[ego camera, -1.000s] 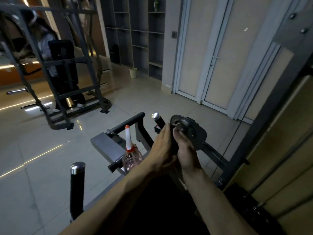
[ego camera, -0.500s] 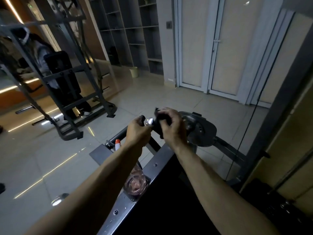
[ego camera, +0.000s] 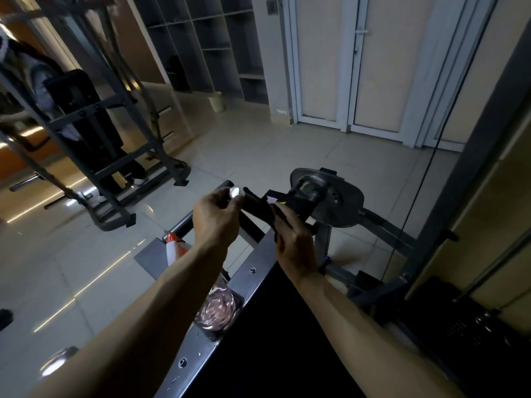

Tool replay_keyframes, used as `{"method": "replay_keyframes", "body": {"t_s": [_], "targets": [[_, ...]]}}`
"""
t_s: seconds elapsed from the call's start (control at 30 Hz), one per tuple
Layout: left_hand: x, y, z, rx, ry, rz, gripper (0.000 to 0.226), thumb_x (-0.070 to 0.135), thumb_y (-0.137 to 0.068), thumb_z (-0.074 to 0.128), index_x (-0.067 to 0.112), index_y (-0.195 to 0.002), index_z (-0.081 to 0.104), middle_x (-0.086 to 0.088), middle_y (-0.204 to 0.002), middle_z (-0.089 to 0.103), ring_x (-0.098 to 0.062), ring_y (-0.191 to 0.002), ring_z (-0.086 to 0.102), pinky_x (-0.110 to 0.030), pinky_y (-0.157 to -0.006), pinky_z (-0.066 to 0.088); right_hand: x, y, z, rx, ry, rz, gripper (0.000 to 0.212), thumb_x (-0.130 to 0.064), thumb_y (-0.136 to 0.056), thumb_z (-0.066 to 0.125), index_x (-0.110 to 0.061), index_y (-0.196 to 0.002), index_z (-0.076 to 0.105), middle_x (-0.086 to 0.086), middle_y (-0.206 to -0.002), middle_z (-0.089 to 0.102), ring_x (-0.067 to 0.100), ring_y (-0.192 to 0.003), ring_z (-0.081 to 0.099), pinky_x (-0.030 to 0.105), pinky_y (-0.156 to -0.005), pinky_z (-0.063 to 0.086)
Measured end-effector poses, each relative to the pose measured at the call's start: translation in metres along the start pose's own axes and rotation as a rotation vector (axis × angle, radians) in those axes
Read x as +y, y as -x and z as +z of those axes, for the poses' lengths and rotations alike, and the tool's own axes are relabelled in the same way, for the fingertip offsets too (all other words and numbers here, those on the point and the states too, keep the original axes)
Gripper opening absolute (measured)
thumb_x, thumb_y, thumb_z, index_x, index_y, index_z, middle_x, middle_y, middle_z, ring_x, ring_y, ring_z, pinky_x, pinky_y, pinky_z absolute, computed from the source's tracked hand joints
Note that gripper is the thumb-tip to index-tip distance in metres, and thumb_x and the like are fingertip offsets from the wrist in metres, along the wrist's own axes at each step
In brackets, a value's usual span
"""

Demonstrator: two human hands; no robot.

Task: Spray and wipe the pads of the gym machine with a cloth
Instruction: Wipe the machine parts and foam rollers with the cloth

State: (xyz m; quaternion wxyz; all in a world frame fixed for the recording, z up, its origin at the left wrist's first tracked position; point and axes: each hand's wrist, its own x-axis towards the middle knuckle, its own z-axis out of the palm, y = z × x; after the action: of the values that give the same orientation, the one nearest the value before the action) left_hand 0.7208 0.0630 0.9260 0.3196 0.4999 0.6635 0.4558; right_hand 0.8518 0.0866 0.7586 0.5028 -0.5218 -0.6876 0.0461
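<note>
Left of the round grey metal pivot plate (ego camera: 342, 202), floor: pale glossy tiled floor (ego camera: 258, 156) spreads away from the plate, with thin streaks of light reflected in it.
Doors: pale double doors in white frames (ego camera: 356, 61), shut, beyond the plate.
Second machine: dark steel-framed gym rack (ego camera: 94, 133), well apart from the plate to its upper left; a person stands behind the rack, mostly hidden.
Shelving: grey open shelving (ego camera: 218, 38), above and left of the plate, against the far wall.
Seat pad: broad black upholstered pad (ego camera: 281, 340), below the plate, between the two forearms; it is too dark to tell wet from dry.
Frame bar: grey steel bar with round bolts (ego camera: 201, 349), edging the pad on the side away from the plate.
Spray bottle: clear plastic bottle of pinkish liquid with a white nozzle and orange collar (ego camera: 221, 308), below and left of the plate, just beside the frame bar, partly hidden by the left forearm.
Roller bar: black padded roller bar (ego camera: 255, 206), reaching left from the plate, held at both ends.
Right hand (ego camera: 296, 248): fingers curled round the roller bar near the plate; whether a cloth is in the grip cannot be told.
Left hand (ego camera: 215, 222): thumb and fingertips narrowly pinching the bar's far tip.
End cap: shiny chrome end cap (ego camera: 234, 192), between those fingertips.
</note>
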Motion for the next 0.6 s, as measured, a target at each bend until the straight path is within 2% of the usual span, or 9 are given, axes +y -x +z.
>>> {"method": "replay_keyframes", "body": {"t_s": [0.07, 0.17, 0.27, 0.33, 0.43, 0.5, 0.6], "targets": [[0.0, 0.001, 0.001, 0.02, -0.006, 0.007, 0.042, 0.025, -0.098, 0.068, 0.011, -0.137, 0.063, -0.005, -0.134, 0.067, -0.014, -0.11, 0.066, -0.03, -0.098, 0.053, 0.008, 0.012, 0.001, -0.036, 0.043, 0.037, 0.043, 0.0, -0.098, 0.063, -0.008, -0.14, 0.062, 0.012, -0.152, 0.052, 0.025, -0.142, 0.049, 0.033, -0.118, 0.041], [-0.001, 0.001, 0.002, 0.01, -0.015, 0.022, 0.038, 0.027, -0.099, 0.067, 0.013, -0.134, 0.066, -0.003, -0.129, 0.07, -0.007, -0.1, 0.066, -0.019, -0.082, 0.05, 0.016, 0.019, -0.01, -0.106, 0.039, 0.134, 0.046, 0.0, -0.096, 0.063, -0.012, -0.14, 0.062, 0.009, -0.15, 0.053, 0.025, -0.14, 0.051, 0.038, -0.113, 0.048], [-0.001, 0.002, 0.003, 0.026, -0.019, 0.015, 0.041, 0.029, -0.099, 0.067, 0.013, -0.136, 0.064, -0.003, -0.133, 0.067, -0.014, -0.112, 0.066, -0.024, -0.091, 0.051, -0.016, -0.007, -0.028, -0.032, -0.138, 0.286, 0.055, 0.002, -0.097, 0.058, -0.013, -0.15, 0.053, 0.007, -0.153, 0.05, 0.015, -0.14, 0.049, 0.029, -0.113, 0.046], [-0.002, 0.001, 0.004, 0.039, -0.011, 0.015, 0.035, 0.029, -0.099, 0.066, 0.016, -0.131, 0.068, 0.0, -0.124, 0.072, -0.011, -0.109, 0.068, -0.021, -0.087, 0.053, -0.052, -0.028, -0.03, 0.059, -0.248, 0.185, 0.054, 0.0, -0.1, 0.056, -0.013, -0.152, 0.05, 0.008, -0.157, 0.046, 0.008, -0.142, 0.042, 0.023, -0.115, 0.041], [-0.002, 0.003, 0.004, 0.037, 0.016, 0.001, 0.021, 0.027, -0.101, 0.064, 0.021, -0.119, 0.073, 0.008, -0.103, 0.075, 0.001, -0.088, 0.07, -0.009, -0.062, 0.05, -0.079, -0.03, -0.013, 0.078, -0.22, -0.001, 0.05, -0.003, -0.1, 0.061, -0.008, -0.149, 0.053, 0.01, -0.159, 0.045, 0.017, -0.145, 0.045, 0.029, -0.117, 0.041], [-0.005, 0.002, 0.005, 0.055, 0.008, 0.011, 0.025, 0.027, -0.1, 0.065, 0.018, -0.122, 0.072, 0.004, -0.109, 0.076, -0.003, -0.093, 0.07, -0.012, -0.068, 0.05, -0.061, -0.016, -0.003, 0.082, -0.113, -0.005, 0.048, -0.002, -0.098, 0.062, -0.008, -0.145, 0.057, 0.009, -0.159, 0.046, 0.023, -0.139, 0.054, 0.032, -0.113, 0.046], [-0.007, 0.0, 0.007, 0.064, 0.009, 0.017, 0.038, 0.027, -0.099, 0.066, 0.013, -0.135, 0.065, -0.002, -0.13, 0.07, -0.011, -0.112, 0.066, -0.022, -0.092, 0.051, -0.016, 0.01, 0.004, -0.024, 0.029, -0.025, 0.069, 0.003, -0.096, 0.062, -0.019, -0.158, 0.041, 0.004, -0.166, 0.035, 0.023, -0.14, 0.053, 0.035, -0.108, 0.052]]}}
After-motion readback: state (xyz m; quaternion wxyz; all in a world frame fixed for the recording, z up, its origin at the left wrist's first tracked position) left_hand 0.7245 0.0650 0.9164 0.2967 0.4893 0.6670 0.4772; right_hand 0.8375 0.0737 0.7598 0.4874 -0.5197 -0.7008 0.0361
